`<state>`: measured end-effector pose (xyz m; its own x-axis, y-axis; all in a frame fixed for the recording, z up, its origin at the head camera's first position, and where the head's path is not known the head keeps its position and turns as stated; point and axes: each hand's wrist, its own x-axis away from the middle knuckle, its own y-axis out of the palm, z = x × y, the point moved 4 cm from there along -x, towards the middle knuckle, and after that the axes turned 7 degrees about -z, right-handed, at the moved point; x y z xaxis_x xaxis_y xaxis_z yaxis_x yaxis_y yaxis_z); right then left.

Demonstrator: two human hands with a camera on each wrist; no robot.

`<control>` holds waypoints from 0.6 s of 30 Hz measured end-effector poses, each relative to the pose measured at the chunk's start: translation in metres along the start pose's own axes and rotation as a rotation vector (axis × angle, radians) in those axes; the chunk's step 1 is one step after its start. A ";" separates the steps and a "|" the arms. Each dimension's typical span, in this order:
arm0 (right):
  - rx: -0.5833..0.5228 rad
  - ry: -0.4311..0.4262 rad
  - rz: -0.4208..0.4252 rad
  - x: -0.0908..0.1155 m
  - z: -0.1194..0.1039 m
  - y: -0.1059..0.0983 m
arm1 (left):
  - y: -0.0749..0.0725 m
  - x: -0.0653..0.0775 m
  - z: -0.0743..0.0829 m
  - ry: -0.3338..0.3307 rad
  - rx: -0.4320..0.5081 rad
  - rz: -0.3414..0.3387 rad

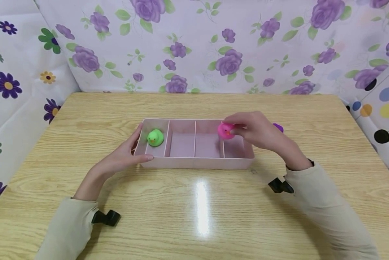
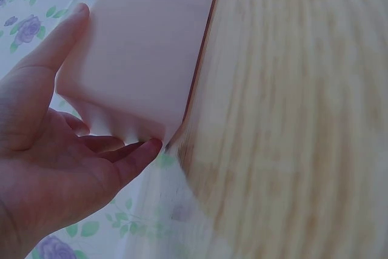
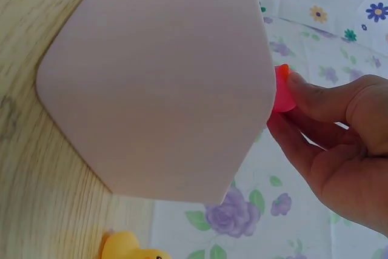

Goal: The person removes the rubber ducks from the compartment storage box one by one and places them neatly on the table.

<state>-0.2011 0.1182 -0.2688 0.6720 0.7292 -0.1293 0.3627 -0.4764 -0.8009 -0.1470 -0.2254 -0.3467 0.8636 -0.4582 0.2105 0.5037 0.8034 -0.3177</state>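
Over the box (image 1: 194,163) gripped by left hand (image 1: 121,156) fingers, right hand (image 1: 258,129) fingers pinch a pink duck (image 1: 225,131), presumably placing: lower, then release.

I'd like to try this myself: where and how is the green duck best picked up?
Probably from above, pinching the green duck by its rounded head: it sits upright, head on top, with the tray's walls around its sides.

We see a light brown wood table (image 1: 162,209) with a white shine (image 1: 202,211) on it. Behind it, our back wall (image 1: 201,47) has purple flowers and green leaves. The left wall (image 1: 22,104) has colorful flowers; the right wall (image 1: 377,108) has dots.
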 end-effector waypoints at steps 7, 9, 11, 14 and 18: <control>0.018 0.022 0.009 0.010 0.009 -0.003 | -0.001 0.001 0.001 0.002 0.007 0.001; 0.031 0.029 0.019 0.013 0.010 -0.005 | -0.001 0.001 0.001 0.000 0.003 0.001; 0.038 0.034 0.032 0.016 0.012 -0.008 | -0.001 0.001 0.001 -0.001 0.001 0.001; 0.050 0.031 0.057 0.020 0.014 -0.013 | 0.000 0.000 0.000 -0.005 -0.003 0.001; 0.076 0.026 0.085 0.027 0.017 -0.020 | 0.000 -0.001 -0.001 -0.007 -0.009 0.000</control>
<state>-0.2017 0.1556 -0.2662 0.7150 0.6743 -0.1846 0.2539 -0.4965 -0.8301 -0.1477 -0.2255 -0.3482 0.8633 -0.4556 0.2172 0.5041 0.7999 -0.3257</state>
